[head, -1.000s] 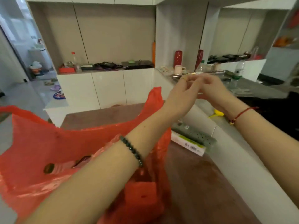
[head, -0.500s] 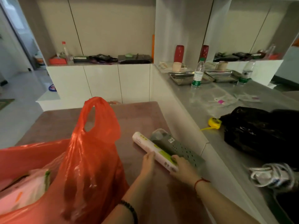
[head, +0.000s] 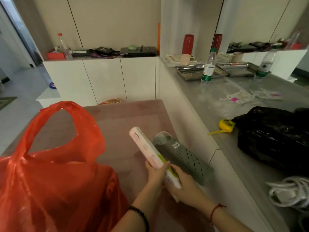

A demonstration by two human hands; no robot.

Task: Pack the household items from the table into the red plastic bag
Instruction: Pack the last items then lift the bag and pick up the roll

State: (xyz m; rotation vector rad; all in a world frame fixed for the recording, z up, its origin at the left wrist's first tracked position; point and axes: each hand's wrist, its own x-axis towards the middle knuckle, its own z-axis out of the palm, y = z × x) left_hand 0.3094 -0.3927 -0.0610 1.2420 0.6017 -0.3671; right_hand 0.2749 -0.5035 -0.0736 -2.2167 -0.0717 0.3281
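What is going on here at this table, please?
A person is packing things into a bag. The left hand and the right hand both grip the near end of a long white box with a green stripe at the brown table. A grey perforated plastic holder lies right beside the box, not yet packed. The red plastic bag stands to the left, its handle raised.

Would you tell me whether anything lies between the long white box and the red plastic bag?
Nothing visible does: only bare table separates the long white box from the red plastic bag to its left.
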